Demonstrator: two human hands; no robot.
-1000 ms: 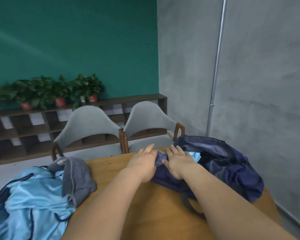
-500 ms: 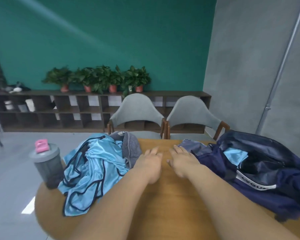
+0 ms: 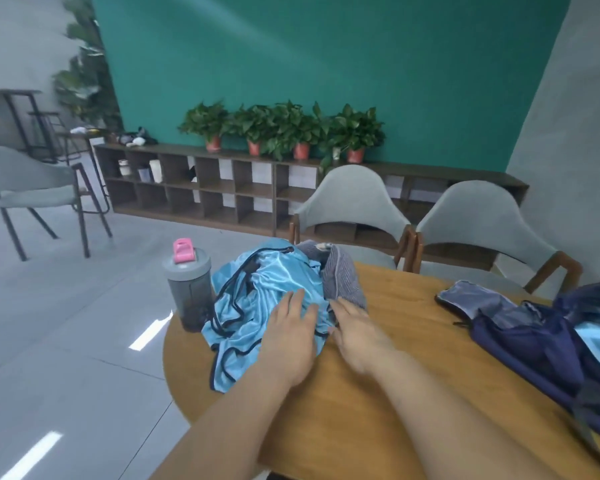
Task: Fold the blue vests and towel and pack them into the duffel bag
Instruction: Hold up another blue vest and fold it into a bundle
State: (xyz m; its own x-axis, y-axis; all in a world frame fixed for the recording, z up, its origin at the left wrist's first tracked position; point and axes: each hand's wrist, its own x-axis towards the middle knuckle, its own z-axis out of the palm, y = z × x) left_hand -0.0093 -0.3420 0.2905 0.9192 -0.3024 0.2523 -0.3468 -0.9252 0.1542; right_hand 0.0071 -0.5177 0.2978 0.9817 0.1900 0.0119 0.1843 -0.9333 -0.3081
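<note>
Blue vests [image 3: 253, 299] lie crumpled under the left hand [image 3: 291, 336], right hand [image 3: 357, 332] beside.

two hands [image 3: 291, 337] [image 3: 357, 336], three chairs [image 3: 352, 199] [image 3: 482, 216] [image 3: 18, 174], four plants [image 3: 207, 121] [image 3: 253, 124] [image 3: 300, 128] [image 3: 355, 131], one bottle [image 3: 187, 289], one duffel bag [image 3: 534, 341]

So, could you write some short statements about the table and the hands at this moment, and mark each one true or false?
1. The left hand rests on the vests. True.
2. The bottle stands to the right of the vests. False: it stands to their left, at the table edge.
3. The towel is already inside the bag. False: it lies on the table next to the vests.
4. The bag lies on the right side of the table. True.
5. Four potted plants stand on the shelf. True.
</note>
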